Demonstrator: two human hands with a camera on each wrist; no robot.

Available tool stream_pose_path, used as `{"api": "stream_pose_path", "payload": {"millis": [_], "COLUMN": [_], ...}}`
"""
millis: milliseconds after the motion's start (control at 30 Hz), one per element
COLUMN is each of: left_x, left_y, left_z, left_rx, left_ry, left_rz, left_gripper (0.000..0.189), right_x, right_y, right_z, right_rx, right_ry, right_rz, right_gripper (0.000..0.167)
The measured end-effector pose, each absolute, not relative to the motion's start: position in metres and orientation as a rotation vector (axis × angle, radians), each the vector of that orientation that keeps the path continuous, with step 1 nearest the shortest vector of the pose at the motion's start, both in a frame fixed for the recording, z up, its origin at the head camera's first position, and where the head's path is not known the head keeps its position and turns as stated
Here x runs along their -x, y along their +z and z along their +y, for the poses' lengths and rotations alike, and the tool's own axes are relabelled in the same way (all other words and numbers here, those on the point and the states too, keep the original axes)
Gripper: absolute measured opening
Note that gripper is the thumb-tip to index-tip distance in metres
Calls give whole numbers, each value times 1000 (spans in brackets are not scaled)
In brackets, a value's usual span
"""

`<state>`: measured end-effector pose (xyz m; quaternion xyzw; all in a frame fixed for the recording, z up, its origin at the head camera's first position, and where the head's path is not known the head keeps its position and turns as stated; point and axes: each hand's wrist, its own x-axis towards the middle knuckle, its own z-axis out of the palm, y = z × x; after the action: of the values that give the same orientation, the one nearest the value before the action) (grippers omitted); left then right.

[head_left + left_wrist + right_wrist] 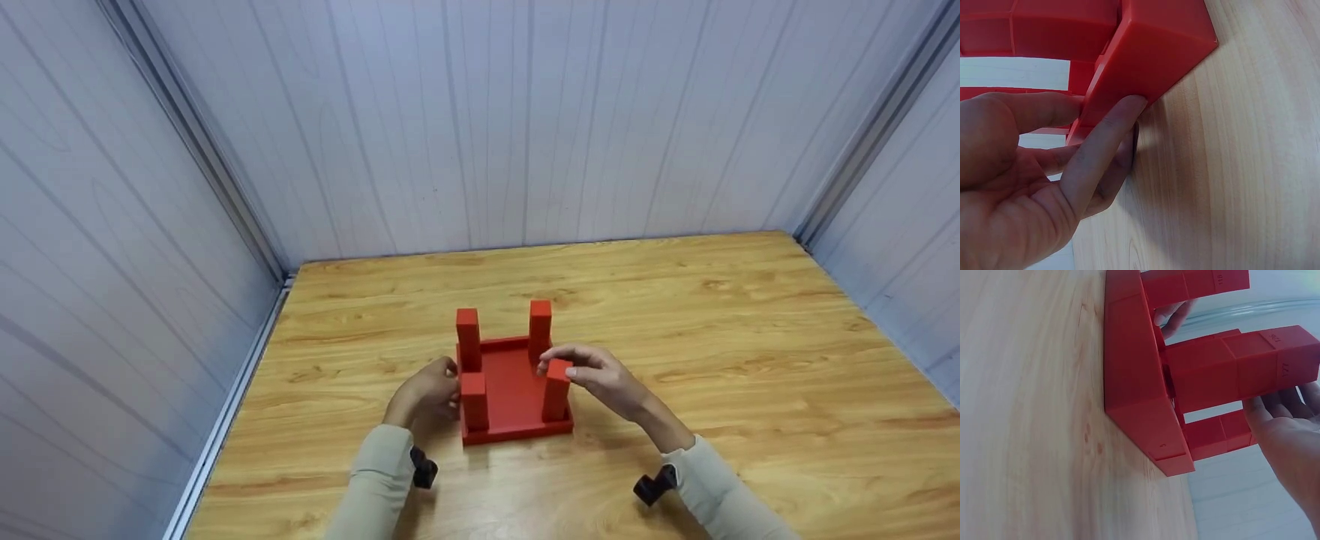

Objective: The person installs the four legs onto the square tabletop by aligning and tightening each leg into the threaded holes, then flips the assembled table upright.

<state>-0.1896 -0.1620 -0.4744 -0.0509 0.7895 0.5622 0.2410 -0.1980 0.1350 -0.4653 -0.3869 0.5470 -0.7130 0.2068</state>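
Note:
A shallow red square tray [514, 390] lies on the table with a tall square post standing at each corner. At its left side, my left hand [431, 386] grips the tray wall; in the left wrist view its fingertips press the outer face [1151, 53] and the thumb meets the rim. My right hand [607, 382] holds the near right post [556, 397] near its top, thumb on one side and fingers on the other. Small numbers mark this post [1255, 371] in the right wrist view. Near left post [475, 405] and both far posts stand upright.
The wood-grain table [712, 322] spreads around the tray on all sides. Pale panelled walls [487, 135] rise behind it and on the left and right. A dark wrist camera [424, 469] sits at the left cuff, another [652, 486] at the right.

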Motion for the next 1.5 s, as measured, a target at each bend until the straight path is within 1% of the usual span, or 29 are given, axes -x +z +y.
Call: {"api": "stream_pose_path", "payload": {"millis": [133,500,733,1000,1300,1500], "left_x": [190,189,189,188,187,188], "left_y": [-474,-473,-472,-473,-474,-474], "left_z": [-162,-162,-162,-161,-161,-161], "left_rx": [140,149,153,141,107,116], "left_ry": [1543,1538,1503,1529,1549,1596], "left_rz": [2156,2170,2200,2184,2182,2126], "left_gripper": [18,23,23,23,23,23], "right_x": [197,193,191,187,173,181], "right_y": [-465,-465,-466,-466,-442,-458], "right_z": [136,137,135,132,125,128], "right_rx": [1033,945,968,943,973,1030], "right_ry": [-1992,-1925,-1862,-1819,-1806,-1753], "right_rz": [1557,1888,2116,2294,2373,2378], "right_gripper": [34,32,27,28,30,31]}}
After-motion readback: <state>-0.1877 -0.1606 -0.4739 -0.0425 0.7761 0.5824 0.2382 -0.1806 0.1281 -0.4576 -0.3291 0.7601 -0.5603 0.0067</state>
